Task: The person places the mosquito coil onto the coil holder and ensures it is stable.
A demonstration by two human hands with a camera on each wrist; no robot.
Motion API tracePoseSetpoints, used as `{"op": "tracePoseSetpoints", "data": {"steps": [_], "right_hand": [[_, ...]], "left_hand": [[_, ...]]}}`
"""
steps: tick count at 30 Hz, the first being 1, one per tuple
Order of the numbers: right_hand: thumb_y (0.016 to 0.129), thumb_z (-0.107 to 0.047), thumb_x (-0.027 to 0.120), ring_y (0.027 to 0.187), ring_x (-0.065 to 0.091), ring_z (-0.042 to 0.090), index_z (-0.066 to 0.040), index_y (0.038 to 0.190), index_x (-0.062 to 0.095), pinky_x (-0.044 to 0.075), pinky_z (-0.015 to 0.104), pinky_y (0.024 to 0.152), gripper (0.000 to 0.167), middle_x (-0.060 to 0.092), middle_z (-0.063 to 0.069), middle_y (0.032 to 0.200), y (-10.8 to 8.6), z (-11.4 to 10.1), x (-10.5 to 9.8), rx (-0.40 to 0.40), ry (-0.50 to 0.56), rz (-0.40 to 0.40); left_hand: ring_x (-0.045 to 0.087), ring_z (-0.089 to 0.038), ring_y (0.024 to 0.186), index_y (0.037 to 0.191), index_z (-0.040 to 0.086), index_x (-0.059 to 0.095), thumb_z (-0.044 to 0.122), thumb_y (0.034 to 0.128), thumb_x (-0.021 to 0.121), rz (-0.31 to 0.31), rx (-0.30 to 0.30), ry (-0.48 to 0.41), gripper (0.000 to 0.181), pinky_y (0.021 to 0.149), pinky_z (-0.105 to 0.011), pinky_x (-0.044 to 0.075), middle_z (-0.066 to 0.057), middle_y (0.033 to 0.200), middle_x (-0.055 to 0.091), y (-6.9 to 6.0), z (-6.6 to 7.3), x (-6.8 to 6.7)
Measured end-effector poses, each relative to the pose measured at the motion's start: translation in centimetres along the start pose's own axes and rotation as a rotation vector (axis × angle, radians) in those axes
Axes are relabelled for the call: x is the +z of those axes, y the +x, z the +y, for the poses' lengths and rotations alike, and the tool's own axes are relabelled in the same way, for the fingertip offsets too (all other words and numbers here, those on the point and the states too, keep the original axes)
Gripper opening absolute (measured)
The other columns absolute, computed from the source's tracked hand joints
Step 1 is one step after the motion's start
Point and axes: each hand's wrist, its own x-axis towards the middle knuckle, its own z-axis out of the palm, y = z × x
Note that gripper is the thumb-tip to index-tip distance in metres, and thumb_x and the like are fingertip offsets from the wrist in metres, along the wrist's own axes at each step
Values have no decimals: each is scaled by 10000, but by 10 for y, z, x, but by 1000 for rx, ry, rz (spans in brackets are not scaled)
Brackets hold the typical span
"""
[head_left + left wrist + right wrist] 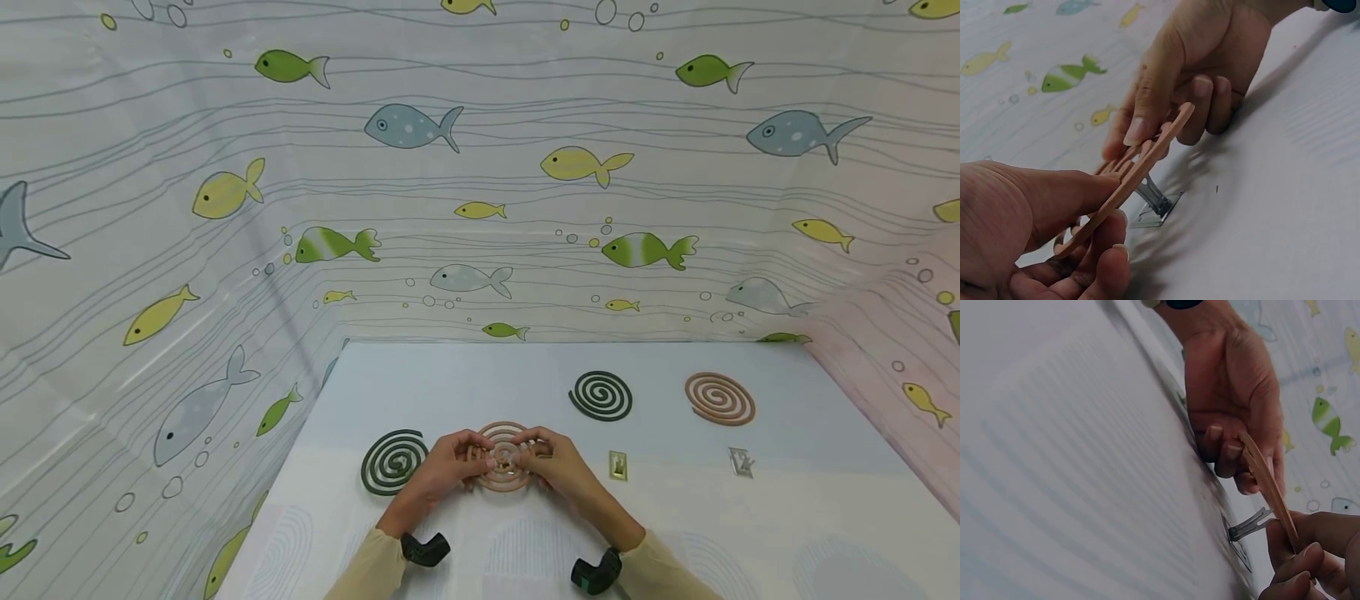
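Note:
Both hands pinch a brown spiral coil (504, 428) from opposite sides, the left hand (438, 475) at its left and the right hand (562, 472) at its right. In the left wrist view the coil (1147, 164) is tilted above the table, between the left hand (1041, 219) and the right hand (1191, 69). Beneath it a small metal stand (1159, 209) has its base on the table and its prongs up at the coil. The right wrist view shows the stand (1244, 531) close under the coil (1267, 484); whether they touch is unclear.
A dark green coil (392, 462) lies left of the hands. Farther back on the right are another green coil (602, 396) and a brown coil (720, 398). A gold-coloured stand (618, 466) and a silver stand (741, 462) lie nearer, on the white table (450, 375).

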Motion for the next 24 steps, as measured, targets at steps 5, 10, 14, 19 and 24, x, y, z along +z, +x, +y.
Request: {"op": "tracePoseSetpoints", "data": {"steps": [5,10,14,19,24], "right_hand": [[904,-105,788,497,405,97,-14,1222,667,370,224,455,353,591,2,713,0,1,1,2,9,6],[903,-101,789,492,400,100,-19,1223,669,369,226,451,351,592,-5,709,0,0,2,3,6,15],[907,-113,789,501,407,98,-27,1216,670,374,225,460,342,611,4,725,-1,-1,2,0,6,3],[915,-129,786,513,416,93,-41,1207,675,380,219,474,325,631,16,751,-5,-3,2,1,-3,-8],[923,-127,780,514,423,93,-45,1209,677,384,220,478,314,638,14,758,-8,-3,1,1,-10,-8]], "left_hand": [[546,-147,666,1202,-65,639,49,916,773,-2,5,8,336,551,-245,490,-85,893,648,0,0,0],[543,-151,658,1203,-72,632,48,921,768,-5,11,5,336,543,-246,489,-91,904,654,-2,1,0],[547,-149,653,1204,-65,636,55,918,773,1,8,7,339,539,-243,483,-83,887,650,-3,1,-1],[557,-144,652,1211,-58,637,65,920,775,-5,15,15,345,526,-240,473,-100,902,664,-6,2,0],[569,-128,653,1202,-57,638,67,915,778,-14,9,2,342,519,-234,466,-72,895,676,-7,1,2]]}}
